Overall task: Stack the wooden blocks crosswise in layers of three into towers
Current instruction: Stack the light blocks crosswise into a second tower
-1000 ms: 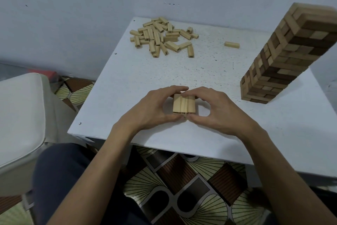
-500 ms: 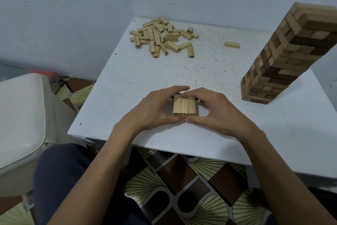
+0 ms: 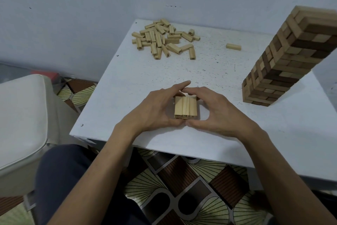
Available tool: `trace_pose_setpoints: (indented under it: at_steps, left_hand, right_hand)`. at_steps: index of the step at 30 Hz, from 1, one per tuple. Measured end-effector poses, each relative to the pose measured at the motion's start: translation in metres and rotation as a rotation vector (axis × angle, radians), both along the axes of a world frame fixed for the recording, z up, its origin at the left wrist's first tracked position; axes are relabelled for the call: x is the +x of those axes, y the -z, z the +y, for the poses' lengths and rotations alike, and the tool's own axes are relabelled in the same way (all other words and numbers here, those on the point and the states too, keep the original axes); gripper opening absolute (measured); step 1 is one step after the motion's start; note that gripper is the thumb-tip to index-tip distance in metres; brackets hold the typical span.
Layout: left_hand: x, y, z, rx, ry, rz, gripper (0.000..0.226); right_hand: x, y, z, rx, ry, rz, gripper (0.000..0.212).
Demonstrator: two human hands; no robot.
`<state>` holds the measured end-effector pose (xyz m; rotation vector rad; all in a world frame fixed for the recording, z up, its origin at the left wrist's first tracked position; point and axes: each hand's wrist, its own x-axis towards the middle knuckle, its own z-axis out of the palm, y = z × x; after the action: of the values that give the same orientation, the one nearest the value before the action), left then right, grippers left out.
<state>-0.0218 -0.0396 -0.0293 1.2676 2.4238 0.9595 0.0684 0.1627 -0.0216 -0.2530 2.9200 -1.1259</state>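
Over the last second very little has shifted. The left hand (image 3: 155, 108) still cups the left side of the small stack (image 3: 185, 106), thumb at the near end, but its index finger now stretches straighter across the far end and pokes out past the other hand's fingertips. That suggests the blocks are being squared up rather than added to. This layer looks about finished, and the next crosswise layer has not been started. Well behind, at the far edge of the table (image 3: 127, 82), the pile of loose blocks (image 3: 164, 38) lies as it did. The small stack sits near the front edge, between the two hands. It is pale wood, with three blocks lying side by side and running away from the person, and a sliver of a lower layer shows under their near ends. The right hand (image 3: 217, 111) arches round the right side, fingers curled over the far end and thumb pressed in at the near corner. Further right a single block (image 3: 233, 46) lies alone, and the tall tower (image 3: 284, 60) of light and dark wood stands well apart.
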Motion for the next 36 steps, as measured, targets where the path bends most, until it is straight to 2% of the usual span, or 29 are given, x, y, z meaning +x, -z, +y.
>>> trace_pose_setpoints:
  at_steps: [3,6,11,14,17,24,31,36]
  left_hand:
    - [-0.003,-0.009,-0.005,0.008,-0.014,-0.055,0.102]
    - [-0.009,-0.019,-0.008,0.047,-0.041,-0.109,0.097]
    - [-0.04,-0.022,-0.006,0.191,-0.24,-0.019,0.063]
    - [-0.069,-0.016,-0.002,0.233,-0.399,0.12,0.037]
    - [-0.097,-0.01,0.005,0.163,-0.543,0.2,0.025]
    - [-0.14,0.007,0.02,0.01,-0.693,0.227,0.026]
    - [-0.154,0.017,0.027,-0.023,-0.686,0.257,0.028]
    - [-0.154,0.015,0.032,-0.015,-0.707,0.274,0.023]
  right_hand:
    - [-0.005,-0.009,0.002,0.023,0.028,-0.015,0.075]
    - [-0.019,-0.019,0.002,-0.013,0.082,0.023,0.065]
    - [-0.067,-0.029,0.001,-0.048,0.196,0.134,0.033]
    - [-0.105,-0.025,0.003,0.023,0.267,0.168,0.028]
    - [-0.141,-0.015,0.004,0.165,0.312,0.181,0.03]
    - [-0.19,0.004,-0.009,0.291,0.313,0.219,0.038]
    - [-0.204,0.014,-0.014,0.396,0.386,0.18,0.027]
    - [-0.201,0.019,-0.014,0.371,0.449,0.3,0.022]
